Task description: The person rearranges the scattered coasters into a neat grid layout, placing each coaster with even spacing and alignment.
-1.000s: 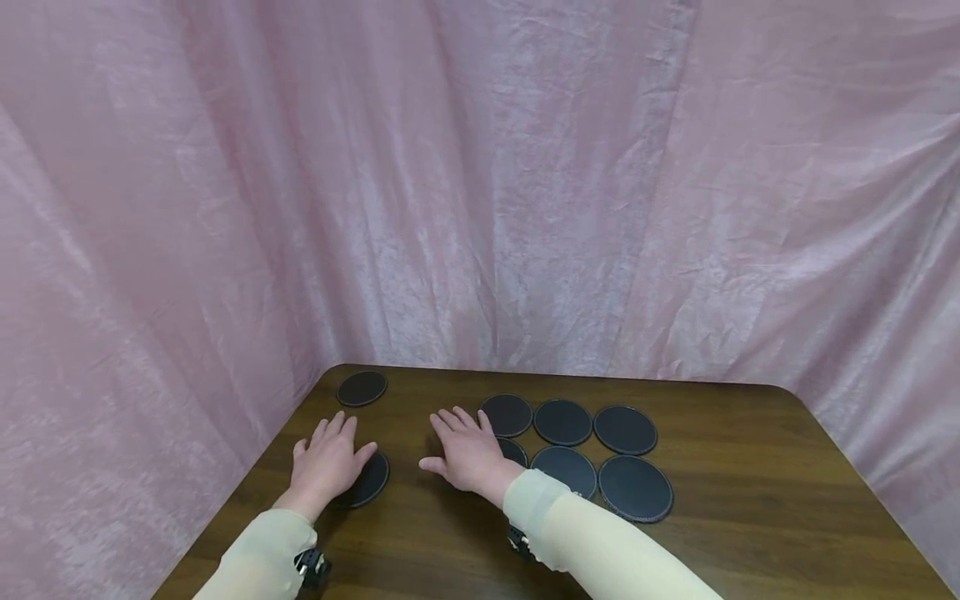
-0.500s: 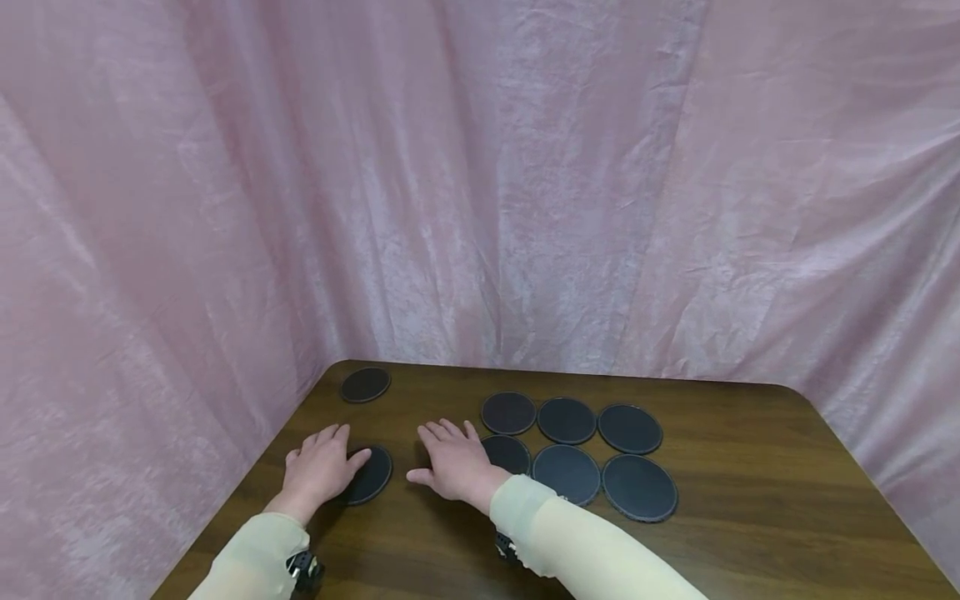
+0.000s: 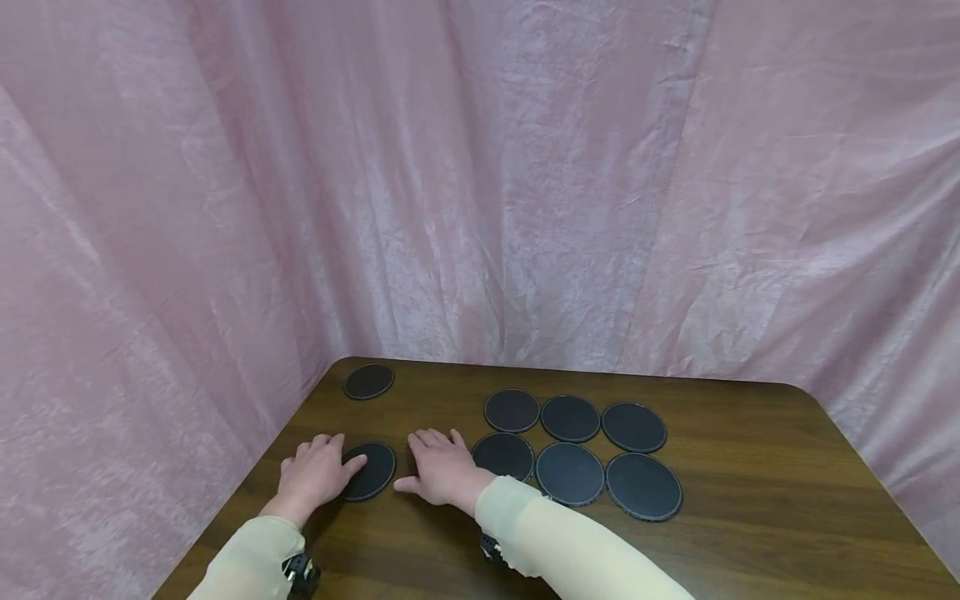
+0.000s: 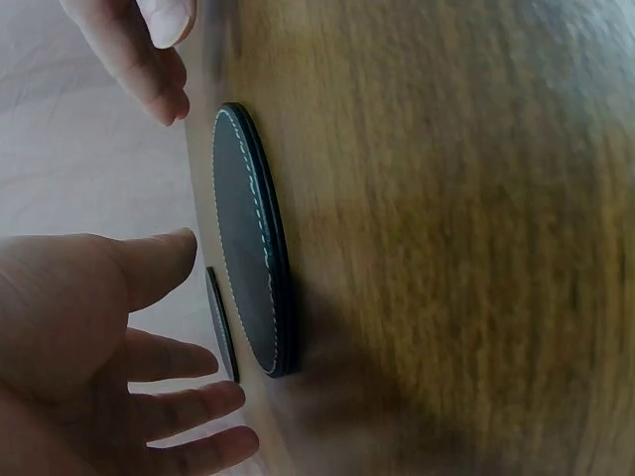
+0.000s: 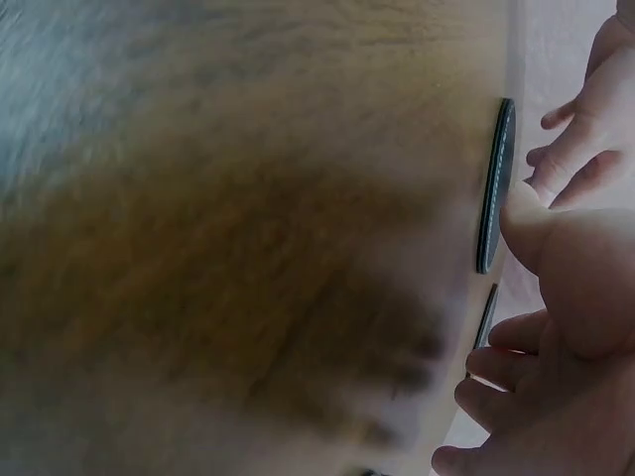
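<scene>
A round black coaster with pale stitching (image 3: 377,472) lies between my hands on the left of the wooden table; its edge looks layered in the left wrist view. To its left, my left hand (image 3: 310,477) hovers low, fingers loosely bent, its thumb overlapping the coaster in the head view. In the left wrist view a gap shows between that thumb (image 4: 169,266) and the coaster (image 4: 243,243). My right hand (image 3: 441,468) is held palm down over the wood, right of the coaster, fingers spread and thumb pointing at it. Neither hand holds anything.
Another black coaster (image 3: 368,382) lies at the table's far left corner. Right of my right hand, several more coasters (image 3: 570,473) form two rows close together, partly under my right sleeve (image 3: 570,537). A pink curtain (image 3: 480,183) hangs behind the table (image 3: 765,467).
My right hand has moved left, closer to the coaster between my hands. My left hand has shifted slightly left and nearer to me, uncovering more of that coaster. The head view has shifted a little.
</scene>
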The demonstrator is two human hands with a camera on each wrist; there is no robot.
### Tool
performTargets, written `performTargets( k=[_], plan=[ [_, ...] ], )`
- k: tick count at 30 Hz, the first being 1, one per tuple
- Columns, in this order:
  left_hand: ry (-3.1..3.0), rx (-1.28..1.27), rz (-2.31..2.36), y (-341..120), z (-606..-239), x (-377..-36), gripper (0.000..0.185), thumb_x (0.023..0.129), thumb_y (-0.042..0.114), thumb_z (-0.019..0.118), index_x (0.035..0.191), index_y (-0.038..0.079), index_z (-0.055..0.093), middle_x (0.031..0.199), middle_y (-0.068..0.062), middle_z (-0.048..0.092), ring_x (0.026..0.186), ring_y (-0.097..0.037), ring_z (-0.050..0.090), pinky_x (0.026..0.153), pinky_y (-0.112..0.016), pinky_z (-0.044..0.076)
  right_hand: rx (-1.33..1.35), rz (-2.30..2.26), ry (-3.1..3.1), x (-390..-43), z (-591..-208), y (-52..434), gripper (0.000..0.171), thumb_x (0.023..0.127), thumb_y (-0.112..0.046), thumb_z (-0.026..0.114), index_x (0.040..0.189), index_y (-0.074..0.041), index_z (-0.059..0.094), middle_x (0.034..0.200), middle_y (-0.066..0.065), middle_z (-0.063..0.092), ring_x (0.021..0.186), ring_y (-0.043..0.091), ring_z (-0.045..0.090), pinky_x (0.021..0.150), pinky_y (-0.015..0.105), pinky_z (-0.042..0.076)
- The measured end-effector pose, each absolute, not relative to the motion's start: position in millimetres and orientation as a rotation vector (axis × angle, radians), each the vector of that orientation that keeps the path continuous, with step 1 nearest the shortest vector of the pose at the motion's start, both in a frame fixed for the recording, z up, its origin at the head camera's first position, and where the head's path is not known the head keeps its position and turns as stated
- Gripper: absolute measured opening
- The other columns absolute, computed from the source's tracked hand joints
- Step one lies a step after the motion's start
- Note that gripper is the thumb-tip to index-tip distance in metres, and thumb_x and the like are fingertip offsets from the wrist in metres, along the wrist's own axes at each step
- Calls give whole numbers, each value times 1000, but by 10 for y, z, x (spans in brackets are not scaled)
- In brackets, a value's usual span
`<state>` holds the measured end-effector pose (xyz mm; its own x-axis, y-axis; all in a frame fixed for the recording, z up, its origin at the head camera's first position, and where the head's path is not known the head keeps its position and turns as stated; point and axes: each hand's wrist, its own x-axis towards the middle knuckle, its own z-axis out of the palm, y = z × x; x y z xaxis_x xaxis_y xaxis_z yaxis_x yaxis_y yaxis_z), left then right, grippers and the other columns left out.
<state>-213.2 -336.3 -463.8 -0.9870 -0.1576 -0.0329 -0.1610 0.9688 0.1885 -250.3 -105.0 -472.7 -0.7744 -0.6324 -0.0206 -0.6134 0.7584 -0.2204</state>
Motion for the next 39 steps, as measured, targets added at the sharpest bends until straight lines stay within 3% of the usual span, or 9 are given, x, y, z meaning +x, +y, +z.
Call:
performTargets(
  k=[15, 24, 34, 39],
  plan=[
    [3077, -251, 303, -3419, -4618, -2093, 72, 108, 47, 70, 148, -11, 59, 147, -41, 53, 135, -63, 47, 105, -82, 39, -1017, -296, 2861, -2453, -4743, -1165, 79, 106, -64, 65, 163, -10, 54, 166, 5, 51, 157, 23, 42, 127, 49, 34],
    [3063, -250, 322, -3426, -4640, -2090, 71, 106, 46, 73, 144, -13, 61, 140, -40, 58, 131, -63, 52, 103, -80, 42, -945, -375, 2936, -2475, -4767, -1216, 72, 103, -64, 70, 149, -8, 67, 139, 9, 61, 125, 25, 54, 110, 42, 47],
    [3044, -250, 350, -3464, -4642, -2076, 72, 103, 48, 77, 140, -12, 63, 133, -39, 62, 126, -62, 56, 101, -79, 44, -872, -487, 2952, -2489, -4745, -1267, 56, 101, -56, 78, 128, -7, 77, 110, 6, 62, 102, 24, 52, 96, 41, 45],
    [3031, -247, 355, -3496, -4603, -2060, 75, 101, 50, 79, 138, -13, 63, 129, -37, 65, 122, -62, 60, 98, -79, 46, -860, -513, 2936, -2482, -4736, -1307, 53, 98, -53, 83, 123, -7, 78, 107, 6, 65, 99, 24, 54, 96, 41, 45]
  ],
)
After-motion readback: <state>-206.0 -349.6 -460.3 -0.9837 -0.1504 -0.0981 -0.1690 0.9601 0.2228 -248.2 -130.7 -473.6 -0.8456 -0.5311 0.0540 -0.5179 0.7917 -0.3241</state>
